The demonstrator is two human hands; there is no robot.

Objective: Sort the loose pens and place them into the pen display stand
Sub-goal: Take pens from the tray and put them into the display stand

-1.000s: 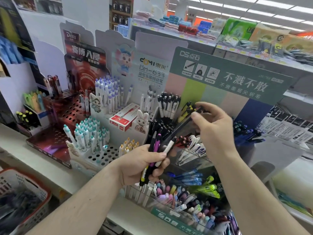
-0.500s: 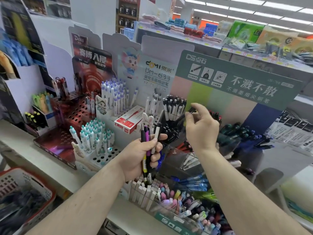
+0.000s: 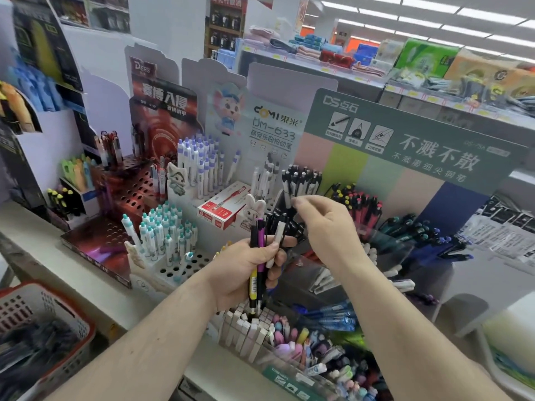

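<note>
Black-and-white pen [image 3: 287, 198]: my right hand [image 3: 324, 227] pinches it by the tip, lowering it among matching pens [image 3: 302, 180] at the back of the pen display stand [image 3: 417, 140].
Left hand [image 3: 246, 270]: I grip a bundle of loose pens [image 3: 262, 250], upright, near the stand's front edge.
Progress: I judge it midway; several pens remain unsorted.
Red basket [image 3: 17, 296]: dark items inside, too blurred to name.
Front tray [image 3: 289, 377]: mixed pastel pens.

pen display stand [image 3: 289, 195] on the shelf [image 3: 86, 273], basket [image 3: 43, 328] lower left.
</note>
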